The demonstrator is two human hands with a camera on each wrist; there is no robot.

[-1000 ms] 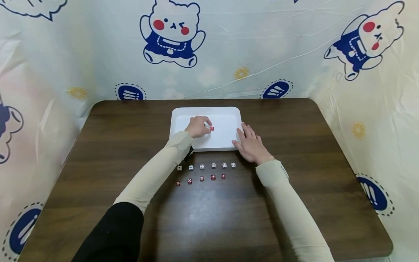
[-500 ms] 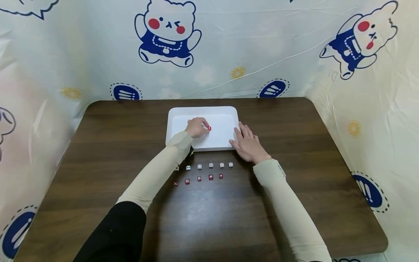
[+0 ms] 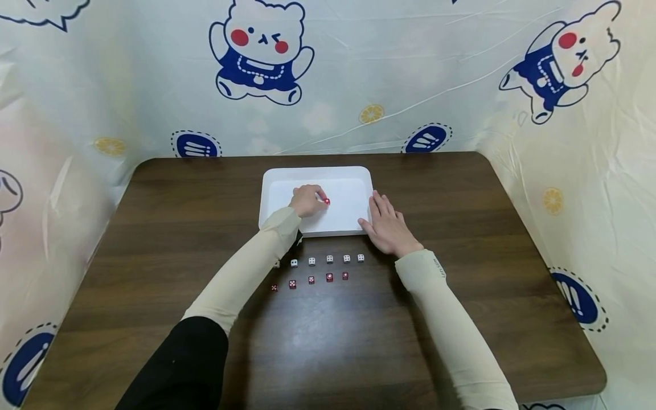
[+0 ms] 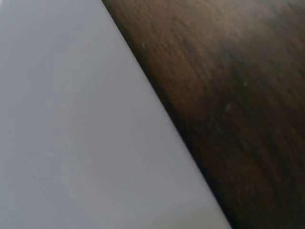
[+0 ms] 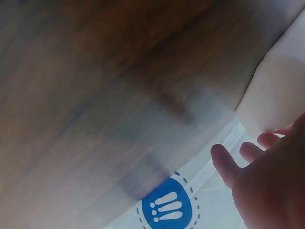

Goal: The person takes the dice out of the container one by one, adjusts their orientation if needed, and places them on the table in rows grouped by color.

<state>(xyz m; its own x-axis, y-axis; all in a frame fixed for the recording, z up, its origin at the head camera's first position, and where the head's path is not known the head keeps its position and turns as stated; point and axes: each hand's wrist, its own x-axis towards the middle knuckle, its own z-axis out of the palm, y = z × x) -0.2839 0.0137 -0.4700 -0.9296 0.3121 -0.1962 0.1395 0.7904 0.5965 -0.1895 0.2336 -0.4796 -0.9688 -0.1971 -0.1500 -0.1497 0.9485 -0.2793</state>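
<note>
My left hand (image 3: 307, 200) is over the white tray (image 3: 351, 188), its thumb and index finger pinching a small red die (image 3: 327, 201) at the tray floor. The fingertips partly cover that die. At the tray's right edge rests my right hand (image 3: 389, 229), fingers extended and holding nothing. Fingers of the right hand (image 5: 271, 181) also show beside the pale tray (image 5: 276, 86) in the right wrist view. Only the tray (image 4: 86, 114) and wood appear in the left wrist view; the left hand is outside it.
On the brown table (image 3: 328, 347), nearer than the tray, lie a row of white dice (image 3: 329, 259) and a row of red dice (image 3: 311, 280). My left sleeve (image 3: 246, 270) partly covers the leftmost white die. A printed curtain (image 3: 338, 68) surrounds the table.
The left index finger has come down onto the red die, closing the gap to the thumb. The head view has shifted slightly; the right hand stays at the tray's edge.
</note>
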